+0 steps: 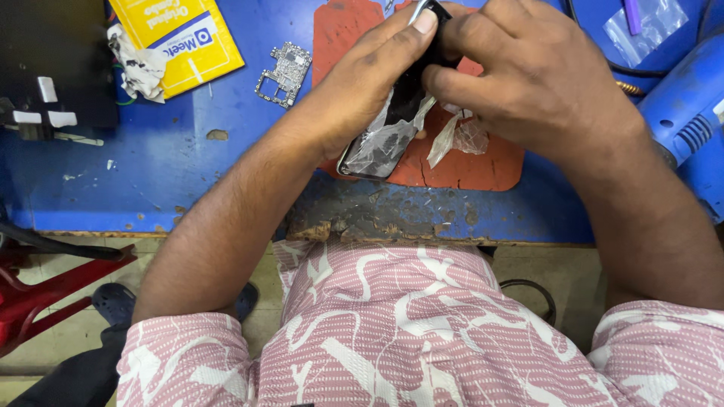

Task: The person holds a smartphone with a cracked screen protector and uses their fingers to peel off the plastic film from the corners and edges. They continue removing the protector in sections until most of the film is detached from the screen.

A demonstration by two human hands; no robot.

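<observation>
— What was the left hand point(369, 75) doing?

— It was clamped round a dark phone point(396, 120), thumb along the near edge and fingers over the top, tilting it up off the red mat point(467, 162). That hold looked meant to steady the phone while the other hand worked on it.

— And the right hand point(520, 71)?

— Closed over the phone's upper end, fingertips pinched together at its edge. I could not tell what, if anything, they gripped there.

— What was the crinkled stuff?

— Clear film point(385, 139), part lifted from the phone's face and hanging loose below it, with another scrap point(460, 136) dangling over the mat.

— So where was the phone exactly?

— Between both hands, above the mat, at the middle of the blue tabletop point(166, 166).

— Anything else around?

— A bare circuit board point(284, 73) lay to the left, well apart, beside a yellow packet point(177, 38). A blue tool point(690, 105) sat at the right edge, probably within reach on purpose.
</observation>
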